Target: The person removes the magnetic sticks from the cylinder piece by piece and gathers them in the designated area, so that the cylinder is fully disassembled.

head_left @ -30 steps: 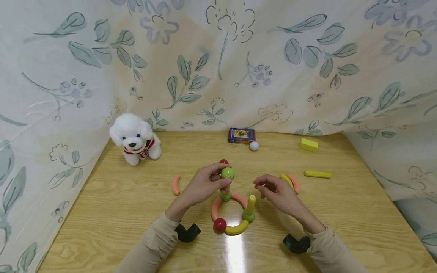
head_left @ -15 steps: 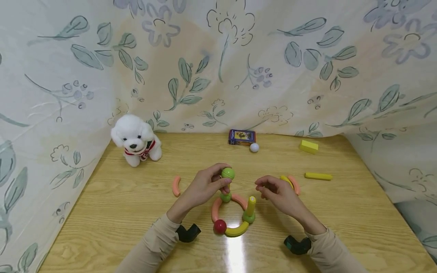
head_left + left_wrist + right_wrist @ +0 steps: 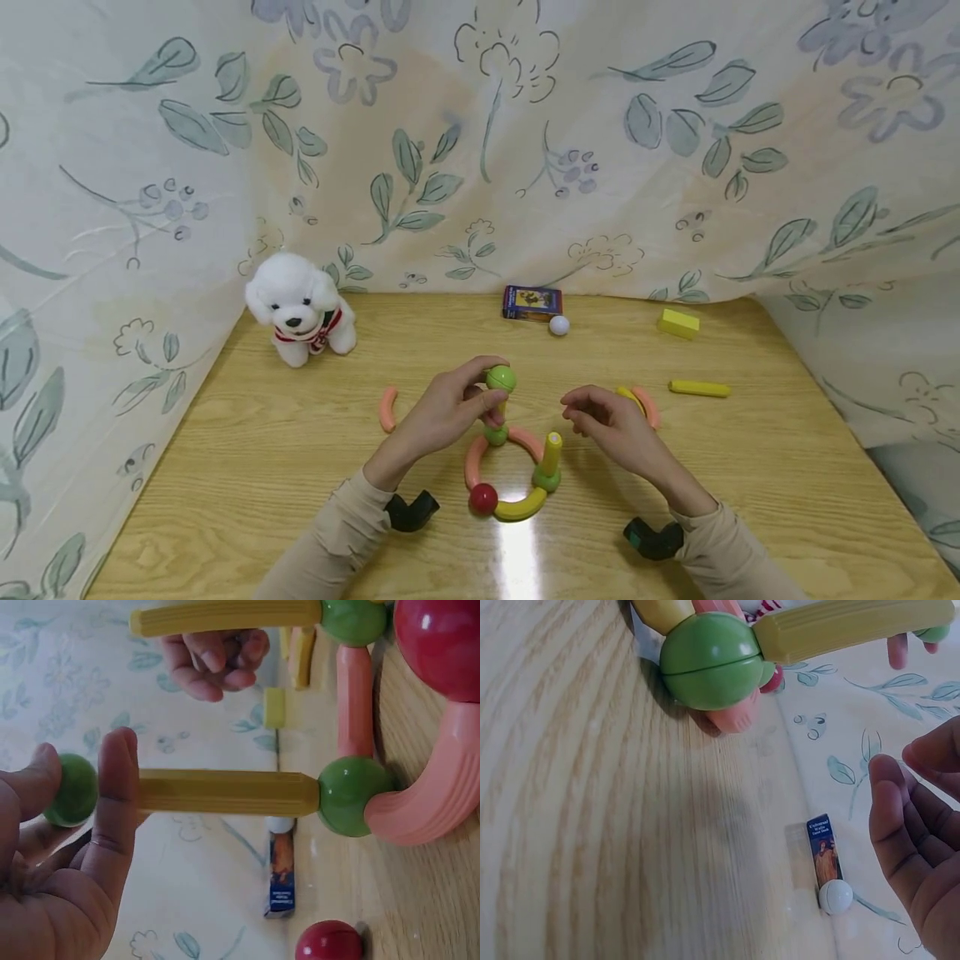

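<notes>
My left hand (image 3: 455, 406) pinches a green ball (image 3: 501, 379) at the top of an upright yellow rod (image 3: 225, 792). That rod rises from a lower green ball (image 3: 355, 796), one joint of a ring on the table. Curved salmon pieces (image 3: 474, 461), a curved yellow piece (image 3: 521, 507) and a red ball (image 3: 483, 498) make up the rest of the ring. A second yellow rod (image 3: 552, 452) stands on another green ball (image 3: 547, 477), its top bare. Beside it my right hand (image 3: 611, 421) hovers with loosely bent fingers, holding nothing.
Curved salmon pieces lie to the left (image 3: 387, 408) and right (image 3: 646, 407), the latter beside a yellow one. Further off are a yellow stick (image 3: 699, 388), a yellow block (image 3: 678, 323), a small box (image 3: 532, 302), a white ball (image 3: 558, 325) and a plush dog (image 3: 300, 308). A loose red ball (image 3: 330, 942) lies behind.
The loose red ball that showed past my left fingers a second ago is now hidden by them in the head view. Both hands stay nearly still, and the whole view shifts slightly.
</notes>
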Available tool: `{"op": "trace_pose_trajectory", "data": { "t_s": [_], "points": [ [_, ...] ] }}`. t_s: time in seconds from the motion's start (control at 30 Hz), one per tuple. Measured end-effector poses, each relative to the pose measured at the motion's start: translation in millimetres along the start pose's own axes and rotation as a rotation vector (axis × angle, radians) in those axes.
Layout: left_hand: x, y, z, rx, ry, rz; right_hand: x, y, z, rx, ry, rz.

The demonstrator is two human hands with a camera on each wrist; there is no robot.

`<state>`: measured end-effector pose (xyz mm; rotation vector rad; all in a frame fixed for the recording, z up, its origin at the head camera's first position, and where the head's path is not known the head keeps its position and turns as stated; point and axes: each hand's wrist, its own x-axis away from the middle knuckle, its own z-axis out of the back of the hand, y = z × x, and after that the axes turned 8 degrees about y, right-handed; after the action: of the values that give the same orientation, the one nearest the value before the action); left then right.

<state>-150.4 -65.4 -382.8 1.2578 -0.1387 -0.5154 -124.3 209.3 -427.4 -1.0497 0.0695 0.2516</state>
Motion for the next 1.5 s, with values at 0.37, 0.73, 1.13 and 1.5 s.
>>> {"op": "trace_pose_trajectory", "data": {
  "t_s": [0.37, 0.73, 1.13, 1.5],
  "points": [
    [-43.6, -35.7, 44.0, -0.470, 0.222, 0.081, 1.0, 2, 2, 0.019, -0.004, 0.001],
    [-79.2, -74.7, 53.2, -0.771, 0.073, 0.146, 7.6, 5, -3, 0.016, -0.057, -0.017],
    [-64.3, -61.4, 54.5, -0.739, 0.104, 0.179, 12.1, 4, -2, 0.098, -0.035, 0.014],
    [13.8, -29.5, 2.7, -0.642, 0.064, 0.037, 37.9, -3, -6, 0.029, -0.351, 0.399]
  ]
}}
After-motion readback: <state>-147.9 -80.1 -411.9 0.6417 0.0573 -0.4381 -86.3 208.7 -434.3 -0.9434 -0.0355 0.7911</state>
